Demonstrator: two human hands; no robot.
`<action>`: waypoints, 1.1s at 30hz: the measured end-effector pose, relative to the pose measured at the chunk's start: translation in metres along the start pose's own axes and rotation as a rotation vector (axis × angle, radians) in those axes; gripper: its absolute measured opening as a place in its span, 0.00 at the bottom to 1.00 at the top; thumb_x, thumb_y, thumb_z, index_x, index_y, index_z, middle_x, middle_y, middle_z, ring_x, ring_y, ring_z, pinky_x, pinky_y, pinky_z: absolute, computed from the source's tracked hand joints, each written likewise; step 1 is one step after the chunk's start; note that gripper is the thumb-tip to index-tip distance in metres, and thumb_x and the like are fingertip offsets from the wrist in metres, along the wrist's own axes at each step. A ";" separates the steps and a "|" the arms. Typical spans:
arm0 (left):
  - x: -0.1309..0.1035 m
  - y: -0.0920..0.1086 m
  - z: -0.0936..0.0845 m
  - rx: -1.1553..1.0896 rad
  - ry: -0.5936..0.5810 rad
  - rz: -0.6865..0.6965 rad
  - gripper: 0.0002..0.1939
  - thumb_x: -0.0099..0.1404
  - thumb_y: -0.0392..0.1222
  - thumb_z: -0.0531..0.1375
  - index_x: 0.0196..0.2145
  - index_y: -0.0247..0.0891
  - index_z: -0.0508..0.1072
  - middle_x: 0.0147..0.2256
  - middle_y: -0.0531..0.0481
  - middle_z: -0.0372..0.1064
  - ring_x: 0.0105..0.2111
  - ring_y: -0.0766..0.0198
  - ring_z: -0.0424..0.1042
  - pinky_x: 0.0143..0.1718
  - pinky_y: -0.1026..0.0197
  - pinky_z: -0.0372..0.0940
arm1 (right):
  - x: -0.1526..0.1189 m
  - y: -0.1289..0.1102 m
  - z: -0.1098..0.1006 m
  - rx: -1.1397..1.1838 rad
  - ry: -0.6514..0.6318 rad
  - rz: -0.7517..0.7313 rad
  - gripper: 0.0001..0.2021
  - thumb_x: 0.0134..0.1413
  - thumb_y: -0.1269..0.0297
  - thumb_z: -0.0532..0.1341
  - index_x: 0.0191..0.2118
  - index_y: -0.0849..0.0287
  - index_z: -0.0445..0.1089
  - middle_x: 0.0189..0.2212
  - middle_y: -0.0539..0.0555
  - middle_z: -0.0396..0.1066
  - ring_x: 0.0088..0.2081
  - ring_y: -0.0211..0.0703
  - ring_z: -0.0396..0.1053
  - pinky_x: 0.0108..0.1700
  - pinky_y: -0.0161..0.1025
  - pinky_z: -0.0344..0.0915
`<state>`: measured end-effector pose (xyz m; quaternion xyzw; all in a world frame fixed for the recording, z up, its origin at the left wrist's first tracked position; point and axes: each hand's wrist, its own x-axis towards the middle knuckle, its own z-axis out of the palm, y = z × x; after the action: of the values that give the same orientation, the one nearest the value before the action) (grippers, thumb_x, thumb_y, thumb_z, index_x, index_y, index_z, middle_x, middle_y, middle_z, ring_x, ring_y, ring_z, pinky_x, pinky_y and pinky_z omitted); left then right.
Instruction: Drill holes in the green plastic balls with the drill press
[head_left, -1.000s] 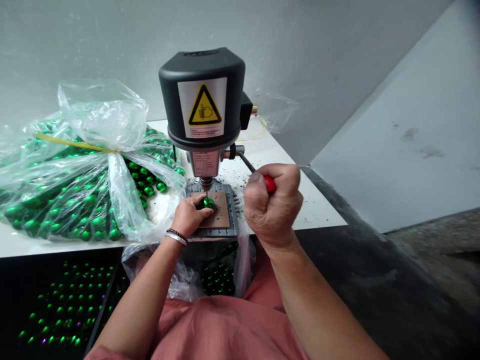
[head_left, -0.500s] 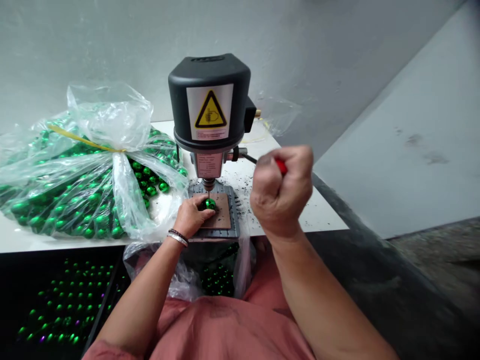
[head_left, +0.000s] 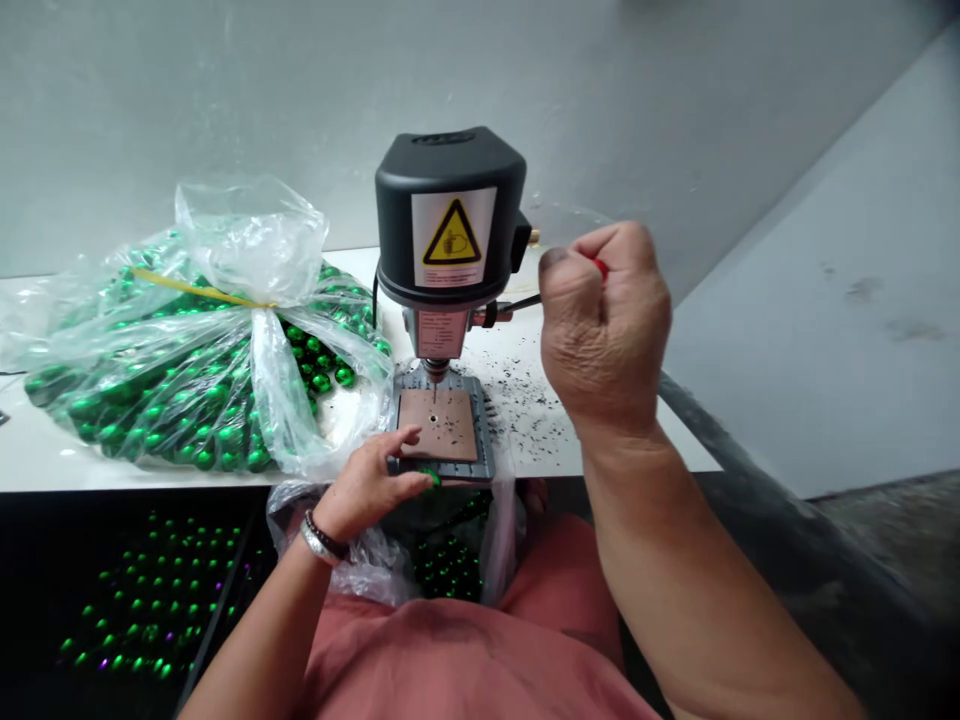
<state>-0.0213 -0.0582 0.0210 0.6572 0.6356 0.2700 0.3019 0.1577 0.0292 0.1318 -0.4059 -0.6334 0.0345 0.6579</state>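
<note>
The black drill press (head_left: 450, 220) stands on the table, its thin bit above a brown square board (head_left: 442, 440) with a small hole. My right hand (head_left: 607, 330) is raised and wrapped around the red-knobbed feed lever (head_left: 529, 301). My left hand (head_left: 371, 480) is at the front left edge of the board, thumb and fingers spread apart. A shiny green ball (head_left: 430, 479), partly hidden and blurred, is by the thumb tip at the table's front edge. No ball is under the bit.
A clear plastic bag (head_left: 217, 400) full of green balls, with a yellow tie, lies on the left of the table. Dark shavings (head_left: 525, 410) are scattered right of the press. Below the edge hangs an open bag (head_left: 499, 540) with green balls inside.
My left hand has let go of the green ball and drawn back toward me; the ball has left the board for the front edge. My right hand has risen with the lever.
</note>
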 end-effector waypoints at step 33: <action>0.033 -0.002 -0.020 -1.287 -0.022 -0.332 0.17 0.54 0.37 0.58 0.43 0.36 0.67 0.35 0.47 0.68 0.29 0.69 0.67 0.25 0.69 0.62 | -0.006 0.000 -0.001 0.049 0.012 -0.014 0.07 0.53 0.62 0.52 0.27 0.57 0.56 0.20 0.45 0.57 0.22 0.29 0.55 0.26 0.31 0.58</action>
<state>-0.0358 -0.0240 0.0321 0.2419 0.4371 0.5388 0.6783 0.1575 0.0253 0.1271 -0.3854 -0.6312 0.0426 0.6717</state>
